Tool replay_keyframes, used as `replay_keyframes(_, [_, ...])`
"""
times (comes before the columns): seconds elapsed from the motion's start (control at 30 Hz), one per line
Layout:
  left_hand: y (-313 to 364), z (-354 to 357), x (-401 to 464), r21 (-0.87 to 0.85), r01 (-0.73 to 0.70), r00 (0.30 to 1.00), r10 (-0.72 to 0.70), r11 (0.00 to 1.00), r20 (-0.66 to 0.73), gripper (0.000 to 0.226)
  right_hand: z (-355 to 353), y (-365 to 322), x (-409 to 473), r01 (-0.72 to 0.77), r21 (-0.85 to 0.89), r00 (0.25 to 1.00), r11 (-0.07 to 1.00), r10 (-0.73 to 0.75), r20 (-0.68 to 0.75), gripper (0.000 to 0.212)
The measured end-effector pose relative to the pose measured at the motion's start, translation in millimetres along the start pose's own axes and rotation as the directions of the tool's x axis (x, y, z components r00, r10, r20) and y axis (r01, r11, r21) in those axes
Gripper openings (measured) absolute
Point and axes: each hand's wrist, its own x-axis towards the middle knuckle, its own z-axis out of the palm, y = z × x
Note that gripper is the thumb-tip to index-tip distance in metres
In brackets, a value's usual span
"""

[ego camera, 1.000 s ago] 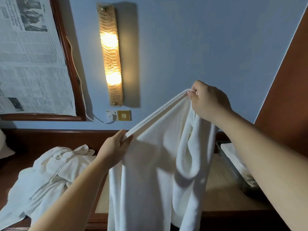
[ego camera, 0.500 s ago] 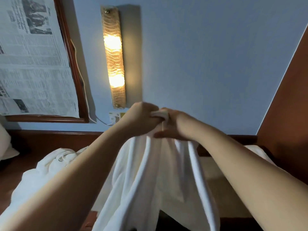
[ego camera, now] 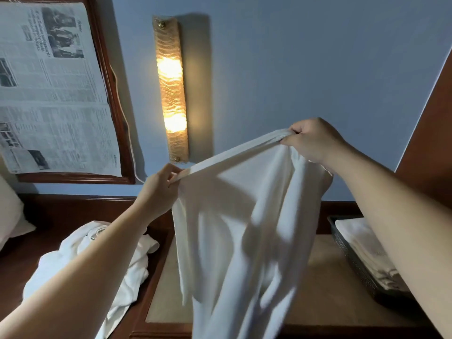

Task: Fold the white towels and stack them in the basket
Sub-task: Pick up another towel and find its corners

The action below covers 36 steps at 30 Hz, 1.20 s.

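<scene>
Two hands, left and right, each in a closed grip pinching the hemmed top edge of a soft white towel mid-frame. Cloth hangs limp in deep folds above the tan desk. Dark mesh basket, lower right, holds folded white towels.

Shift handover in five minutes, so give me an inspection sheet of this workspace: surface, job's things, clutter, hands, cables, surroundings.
Surface: tan inset tabletop with a dark wood border, partly hidden by the hanging cloth.
Job's things: white towel held up by its top edge, hanging unfolded; dark basket at right with folded towels in it; unfolded towel pile at left.
Clutter: nothing seen.
Hands: left hand pinches one end of the top edge; right hand grips the other end, higher up.
Cables: white cord runs down beside the picture frame.
Surroundings: blue wall, lit wall lamp, framed newspaper, pillow at far left.
</scene>
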Motion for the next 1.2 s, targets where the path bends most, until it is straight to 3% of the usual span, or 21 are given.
replay_keyframes(0.1, [2,-8,-3,-0.087,0.065,0.994,-0.072,0.994,-0.082,0.025,4,14,1,-0.030,-0.233,1.000,0.972,0.028,-0.012,0.036])
replay_keyframes(0.2, [41,-15,1,-0.085,-0.079,0.995,0.074,0.993,-0.063,0.031,27,11,-10,0.084,-0.426,0.986,0.901,-0.013,0.167,0.037])
replay_keyframes(0.27, [76,-17,7,-0.082,-0.222,0.975,0.224,0.972,0.014,0.032,50,-10,-23,0.180,-0.320,0.942,0.930,-0.069,0.329,0.085])
replay_keyframes(0.3, [91,-16,11,-0.082,-0.280,0.957,0.285,0.957,0.053,0.031,61,-20,-28,0.202,-0.266,0.931,0.943,-0.100,0.352,0.092])
replay_keyframes(0.33, [104,-16,14,-0.080,-0.319,0.941,0.326,0.944,0.087,0.029,71,-26,-28,0.233,-0.203,0.926,0.951,-0.153,0.345,0.080])
replay_keyframes(0.4, [117,-15,22,-0.080,-0.356,0.924,0.364,0.931,0.116,0.020,73,-30,-19,0.234,-0.127,0.938,0.964,-0.190,0.289,0.034])
replay_keyframes(0.43, [116,-16,25,-0.079,-0.346,0.928,0.354,0.935,0.117,0.011,66,-29,-14,0.228,-0.109,0.946,0.967,-0.194,0.258,0.026])
replay_keyframes(0.47, [113,-18,26,-0.078,-0.329,0.934,0.336,0.941,0.117,0.002,56,-28,-9,0.231,-0.120,0.952,0.965,-0.200,0.230,0.028])
replay_keyframes(0.6, [74,-20,20,0.038,-0.271,0.955,0.264,0.962,0.134,0.023,20,-15,1,0.169,-0.185,0.985,0.968,-0.158,0.071,0.029])
replay_keyframes(0.73, [38,-22,6,-0.016,-0.175,0.978,0.175,0.985,0.115,0.007,9,12,3,0.045,-0.158,0.999,0.986,-0.049,-0.022,0.037])
replay_keyframes(1.0, [30,-38,7,-0.067,-0.105,0.994,0.103,0.992,-0.030,0.023,22,33,1,-0.095,-0.225,0.994,0.970,0.080,-0.074,0.033])
replay_keyframes(1.1, [33,-49,8,-0.154,-0.062,0.998,0.066,0.986,0.019,0.010,21,37,0,-0.127,-0.236,0.990,0.963,0.110,-0.086,0.031])
replay_keyframes(1.2, [36,-49,9,-0.082,-0.077,0.994,0.084,0.994,0.074,0.008,23,37,-1,-0.132,-0.259,0.990,0.957,0.114,-0.082,0.029])
